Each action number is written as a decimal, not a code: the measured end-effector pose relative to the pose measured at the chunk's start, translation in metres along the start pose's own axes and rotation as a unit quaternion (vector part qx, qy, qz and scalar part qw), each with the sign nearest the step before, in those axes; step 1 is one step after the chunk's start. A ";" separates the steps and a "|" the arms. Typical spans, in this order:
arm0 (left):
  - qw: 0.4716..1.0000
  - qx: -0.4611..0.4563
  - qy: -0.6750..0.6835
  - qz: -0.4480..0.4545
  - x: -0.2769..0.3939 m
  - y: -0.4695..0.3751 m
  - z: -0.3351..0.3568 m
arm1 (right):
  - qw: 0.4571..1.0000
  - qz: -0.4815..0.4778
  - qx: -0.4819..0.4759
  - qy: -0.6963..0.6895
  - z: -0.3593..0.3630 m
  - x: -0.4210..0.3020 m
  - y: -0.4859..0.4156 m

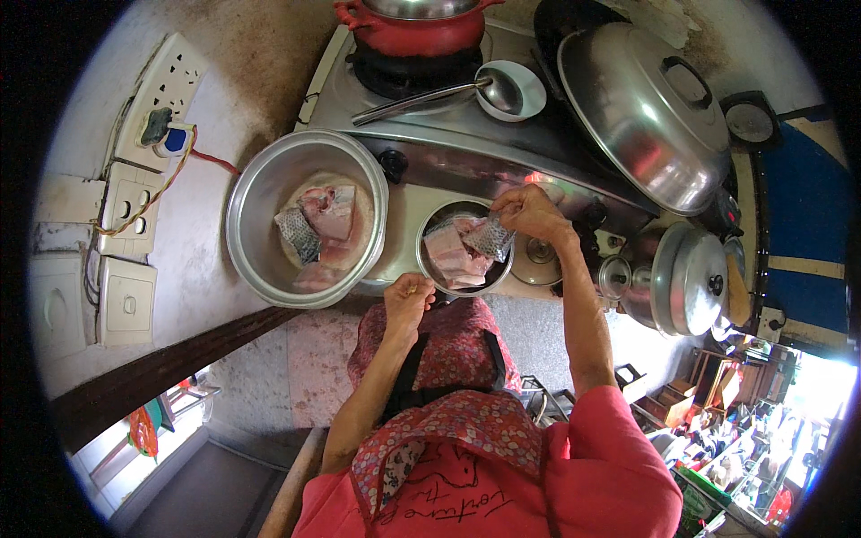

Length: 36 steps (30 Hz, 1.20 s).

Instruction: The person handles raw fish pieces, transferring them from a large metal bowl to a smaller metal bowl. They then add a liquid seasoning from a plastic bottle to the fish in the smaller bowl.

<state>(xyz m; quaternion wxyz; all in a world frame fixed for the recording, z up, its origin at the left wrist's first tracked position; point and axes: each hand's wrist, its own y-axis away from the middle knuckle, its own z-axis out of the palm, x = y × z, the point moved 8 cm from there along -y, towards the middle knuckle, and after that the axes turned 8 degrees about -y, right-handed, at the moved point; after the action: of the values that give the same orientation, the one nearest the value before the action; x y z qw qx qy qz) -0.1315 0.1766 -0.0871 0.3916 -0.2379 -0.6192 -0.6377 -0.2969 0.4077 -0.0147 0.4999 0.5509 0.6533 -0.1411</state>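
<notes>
In the head view, pieces of raw fish (pixel 455 255) with pale pink flesh and grey scaly skin fill a small round metal bowl (pixel 422 259) before me. My right hand (pixel 528 212) is above its far right rim, fingertips pinching a piece of fish with scaly skin (pixel 494 239). Curled fingers of my left hand (pixel 409 300) are at the near left rim; whether they grip it is unclear. To the left stands a large, deep aluminium pot (pixel 259 222). More raw fish pieces (pixel 319 222) lie on its bottom, in a little cloudy liquid.
Behind the bowl is a gas stove (pixel 437 128) bearing a red lidded pot (pixel 420 30) and a white bowl (pixel 531 81) with a metal ladle (pixel 430 101) across it. A large domed lid (pixel 646 114) leans at right, above lidded pots (pixel 693 279). Wall sockets (pixel 161 94) are left.
</notes>
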 end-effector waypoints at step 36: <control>1.000 0.008 -0.008 -0.007 -0.002 -0.002 0.000 | 0.963 0.055 0.154 0.216 0.101 -0.059 0.017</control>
<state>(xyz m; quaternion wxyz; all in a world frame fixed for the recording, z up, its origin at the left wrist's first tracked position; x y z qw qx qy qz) -0.1324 0.1767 -0.0898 0.3841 -0.2356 -0.6290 -0.6335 -0.2379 0.3050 -0.0074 0.2633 0.6738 0.6845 -0.0900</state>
